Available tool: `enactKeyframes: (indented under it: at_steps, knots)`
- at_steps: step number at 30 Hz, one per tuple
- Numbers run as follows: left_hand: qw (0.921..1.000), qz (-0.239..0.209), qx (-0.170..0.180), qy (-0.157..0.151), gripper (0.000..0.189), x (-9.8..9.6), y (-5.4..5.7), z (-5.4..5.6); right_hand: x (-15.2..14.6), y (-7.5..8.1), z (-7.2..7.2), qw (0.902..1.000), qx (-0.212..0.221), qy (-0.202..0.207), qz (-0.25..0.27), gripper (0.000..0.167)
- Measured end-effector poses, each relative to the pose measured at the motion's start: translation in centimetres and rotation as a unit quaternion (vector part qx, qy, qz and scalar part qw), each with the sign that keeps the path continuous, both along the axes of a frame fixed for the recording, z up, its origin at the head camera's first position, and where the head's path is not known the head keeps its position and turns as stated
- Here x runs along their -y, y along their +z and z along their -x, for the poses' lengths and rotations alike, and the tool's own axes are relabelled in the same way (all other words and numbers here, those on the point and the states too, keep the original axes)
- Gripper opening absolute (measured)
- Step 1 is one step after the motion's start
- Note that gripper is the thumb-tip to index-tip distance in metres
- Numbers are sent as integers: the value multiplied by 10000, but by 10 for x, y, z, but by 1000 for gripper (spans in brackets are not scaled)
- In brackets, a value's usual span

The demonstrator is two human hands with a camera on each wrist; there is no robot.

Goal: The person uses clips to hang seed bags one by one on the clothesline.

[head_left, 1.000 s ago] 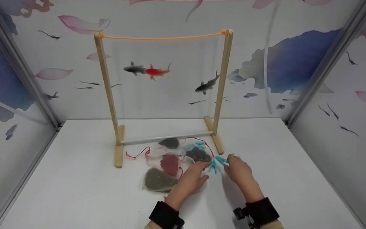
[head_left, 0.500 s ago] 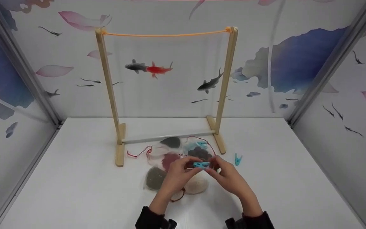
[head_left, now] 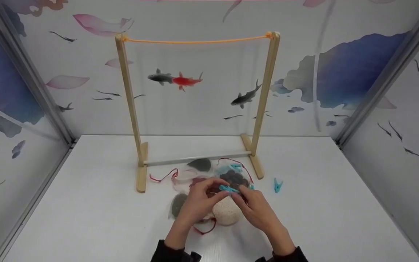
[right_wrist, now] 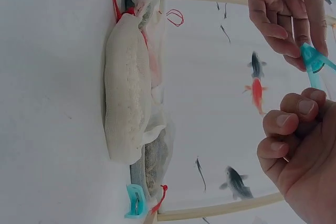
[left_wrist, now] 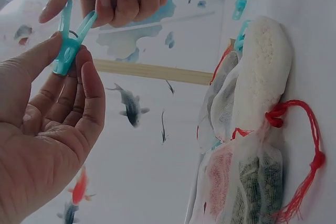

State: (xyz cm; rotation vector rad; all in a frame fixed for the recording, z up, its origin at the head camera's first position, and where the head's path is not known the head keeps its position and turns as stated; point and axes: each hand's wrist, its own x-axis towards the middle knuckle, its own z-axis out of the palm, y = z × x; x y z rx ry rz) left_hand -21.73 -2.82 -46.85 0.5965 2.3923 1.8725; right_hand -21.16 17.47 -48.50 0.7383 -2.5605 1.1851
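Between finger and thumb, my left hand pinches the closed end of a turquoise clothespin. Its two handles point toward my right hand, whose thumb and curled fingers lie close about them in the left wrist view. Whether those fingers touch or press the handles is unclear. Both hands hover over mesh drawstring bags: a cream one, a dark green one, a dark brown one and a black one. A pink bag is partly hidden behind the left hand in the head view.
A wooden rack with an orange cord stands behind the bags. One turquoise clothespin lies right of them, another beside the brown bag. Red drawstrings trail on the white table. Patterned walls enclose it.
The hands have drawn together from the clothespins at the right to above the bags, with one clothespin now in the left hand. Another clothespin stays on the table. The head view has shifted slightly.
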Motion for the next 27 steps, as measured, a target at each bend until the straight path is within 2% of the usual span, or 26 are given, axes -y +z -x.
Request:
enactKeyframes:
  at_steps: [5,11,13,18,22,27]
  knots:
    - [9999,-112,-91,43,29,2,3,0,1,0,-2,9995,-26,251,165,21]
    - [9997,-68,-160,167,30,0,3,-1,3,0,-2,9996,-48,129,241,18]
    - [9994,13,-235,246,30,0,3,-1,4,0,-1,9994,-214,71,272,17]
    - [9972,303,-542,421,31,1,4,-2,7,-2,1,9944,-1032,3,233,16]
    - [9965,432,-637,335,31,3,5,-4,8,-5,1,9887,-1457,62,343,17]
    - [9964,451,-704,108,28,7,7,-6,12,-8,-1,9913,-1203,115,516,18]
